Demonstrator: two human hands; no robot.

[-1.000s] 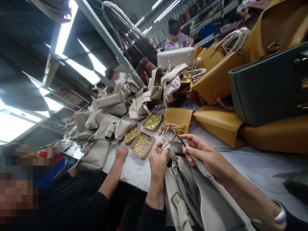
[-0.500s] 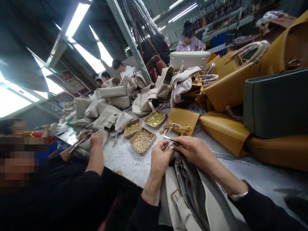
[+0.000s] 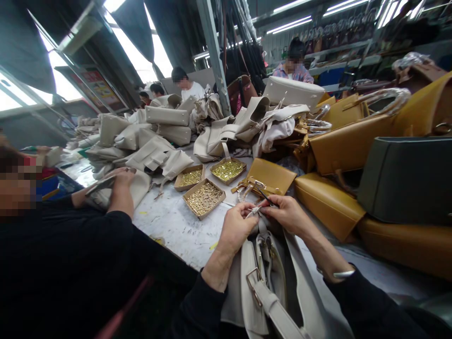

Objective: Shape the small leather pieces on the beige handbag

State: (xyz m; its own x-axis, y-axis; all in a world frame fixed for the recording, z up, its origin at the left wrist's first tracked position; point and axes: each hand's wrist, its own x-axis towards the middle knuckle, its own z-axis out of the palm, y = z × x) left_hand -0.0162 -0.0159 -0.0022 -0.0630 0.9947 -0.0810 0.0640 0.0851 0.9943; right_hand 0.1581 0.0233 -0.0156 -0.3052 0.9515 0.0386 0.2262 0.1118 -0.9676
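A cream handbag (image 3: 278, 287) lies in front of me at the table's near edge, its strap and buckle toward me. My left hand (image 3: 237, 228) pinches the bag's top tab with closed fingers. My right hand (image 3: 287, 214) is closed on a thin dark tool (image 3: 265, 197), its tip at the same tab. Both hands meet over the bag's upper end. Three open cardboard boxes of small gold fittings (image 3: 204, 198) sit just beyond my left hand.
A co-worker in black (image 3: 88, 254) sits at my left, their hand (image 3: 122, 181) on a cream bag. Mustard bags (image 3: 339, 141) and a dark green bag (image 3: 406, 179) pile at the right. Cream bags (image 3: 155, 141) heap at the back left. Other people work further off.
The view has shifted, so everything sits lower and more to the right. My hands stay together on the bag's tab. The co-worker's hand moved from the table edge onto a cream bag.
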